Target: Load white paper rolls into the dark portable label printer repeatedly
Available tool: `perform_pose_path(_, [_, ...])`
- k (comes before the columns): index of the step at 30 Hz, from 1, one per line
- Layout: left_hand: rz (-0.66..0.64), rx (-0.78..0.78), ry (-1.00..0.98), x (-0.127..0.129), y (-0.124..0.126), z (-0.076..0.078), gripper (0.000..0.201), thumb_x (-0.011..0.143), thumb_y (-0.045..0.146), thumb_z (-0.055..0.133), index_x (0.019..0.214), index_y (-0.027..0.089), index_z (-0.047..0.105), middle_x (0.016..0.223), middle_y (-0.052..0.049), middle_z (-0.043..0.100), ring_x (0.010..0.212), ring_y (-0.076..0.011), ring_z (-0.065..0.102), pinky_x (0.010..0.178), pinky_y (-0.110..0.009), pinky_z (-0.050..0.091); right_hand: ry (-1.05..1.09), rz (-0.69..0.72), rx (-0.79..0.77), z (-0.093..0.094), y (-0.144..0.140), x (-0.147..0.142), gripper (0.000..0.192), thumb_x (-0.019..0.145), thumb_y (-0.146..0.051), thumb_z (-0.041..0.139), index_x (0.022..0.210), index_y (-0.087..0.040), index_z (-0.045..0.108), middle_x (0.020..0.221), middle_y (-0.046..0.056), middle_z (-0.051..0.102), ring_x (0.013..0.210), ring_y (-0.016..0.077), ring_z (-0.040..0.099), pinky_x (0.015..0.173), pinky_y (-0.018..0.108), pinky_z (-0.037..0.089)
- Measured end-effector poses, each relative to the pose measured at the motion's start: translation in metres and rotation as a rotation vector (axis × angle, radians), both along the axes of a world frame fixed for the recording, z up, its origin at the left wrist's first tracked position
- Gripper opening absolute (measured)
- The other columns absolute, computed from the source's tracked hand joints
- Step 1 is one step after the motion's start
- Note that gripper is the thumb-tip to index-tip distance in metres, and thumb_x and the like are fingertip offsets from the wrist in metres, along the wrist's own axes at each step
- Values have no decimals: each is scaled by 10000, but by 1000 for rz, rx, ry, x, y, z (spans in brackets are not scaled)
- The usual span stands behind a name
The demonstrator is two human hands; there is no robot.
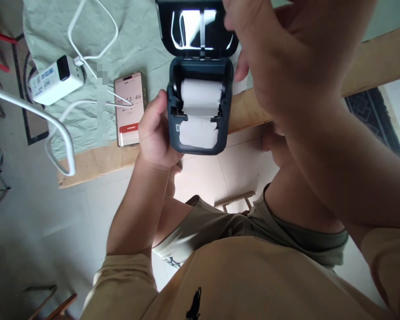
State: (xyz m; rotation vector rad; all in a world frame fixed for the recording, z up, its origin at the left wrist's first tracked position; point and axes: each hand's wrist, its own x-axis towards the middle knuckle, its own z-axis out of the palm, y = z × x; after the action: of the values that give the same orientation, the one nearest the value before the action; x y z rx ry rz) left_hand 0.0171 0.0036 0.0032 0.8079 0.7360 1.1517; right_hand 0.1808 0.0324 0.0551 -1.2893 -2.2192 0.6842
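My left hand [156, 131] is wrapped round the left side of a dark portable label printer [200, 149], holding it up in front of the table's near edge. The printer's lid [202, 31] is tilted up and back, with light glinting on its glossy inside. A white paper roll [201, 91] lies in the compartment. Its loose, ragged end [198, 133] hangs over the front of the body. At the upper right, my right hand [273, 49] grips the lid's right edge; several of its fingers are hidden behind the hand.
A phone [129, 118] showing a timer lies left of the printer. Beyond it sits a white power bank [57, 81] with white cables [111, 38] looping over the green cloth [146, 40]. The wooden table edge [96, 163] shows below the cloth; a small wooden stool [235, 199] stands beneath me.
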Motion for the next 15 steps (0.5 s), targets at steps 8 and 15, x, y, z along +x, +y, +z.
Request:
perform_pose_path(8, [-28, 80, -13, 4, -1, 1, 364, 822, 500, 427, 967, 232, 625, 1129, -57, 637, 1223, -277, 502, 948, -428, 486, -381, -61, 169, 16, -23, 3, 271, 815, -388, 508, 1020, -250, 620, 948, 70, 630, 965, 258, 576, 730, 354, 433])
perform_pose_path(15, [-10, 78, 66, 4, -5, 0, 301, 826, 440, 475, 952, 218, 635, 956, -54, 657, 1009, -255, 609, 844, -395, 522, -422, -62, 166, 16, -27, 5, 334, 761, -377, 523, 1085, -297, 542, 913, 40, 626, 836, 260, 601, 667, 344, 403])
